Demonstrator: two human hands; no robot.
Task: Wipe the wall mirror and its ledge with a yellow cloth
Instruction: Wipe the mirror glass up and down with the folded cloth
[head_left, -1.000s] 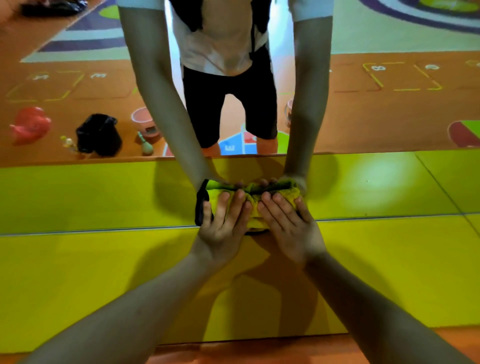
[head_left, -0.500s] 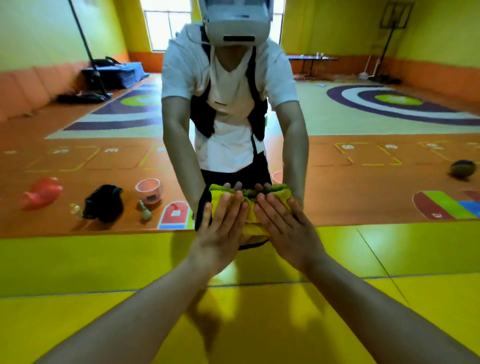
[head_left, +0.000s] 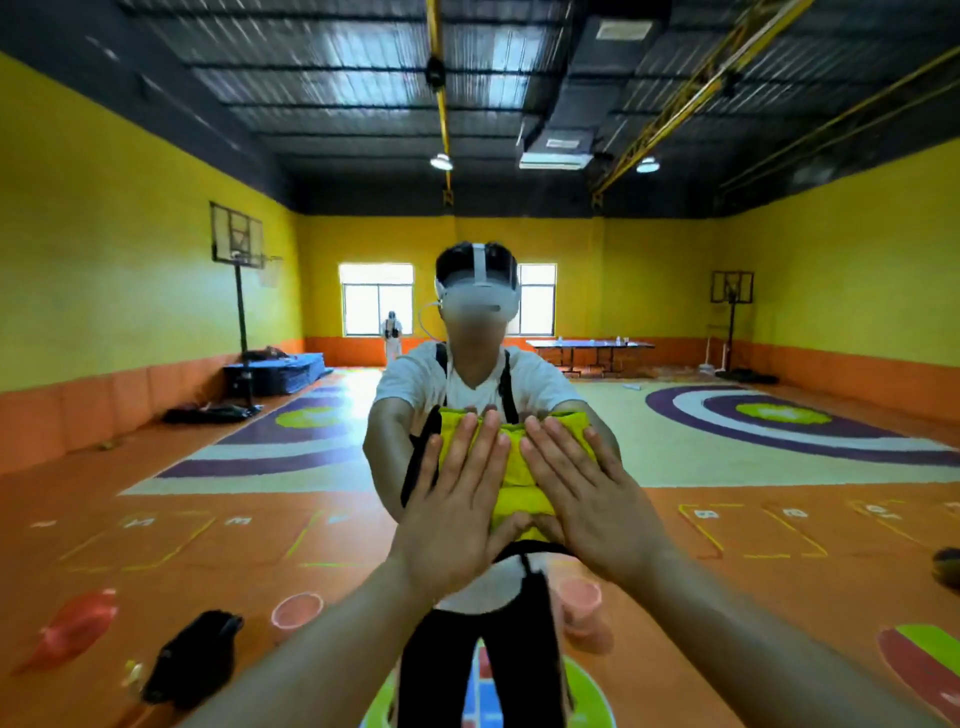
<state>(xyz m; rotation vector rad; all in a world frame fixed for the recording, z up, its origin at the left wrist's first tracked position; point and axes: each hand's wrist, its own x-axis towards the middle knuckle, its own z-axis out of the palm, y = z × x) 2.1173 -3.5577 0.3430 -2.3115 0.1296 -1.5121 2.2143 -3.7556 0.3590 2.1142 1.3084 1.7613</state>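
Bare mirror glass (head_left: 779, 322) lies free all round the yellow cloth (head_left: 514, 480).

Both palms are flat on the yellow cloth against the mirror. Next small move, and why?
Probably slide the yellow cloth sideways along the mirror with firm pressure. The left hand and right hand lie flat on it, fingers straight, pinning it to the glass, and broad glass lies on either side of it.
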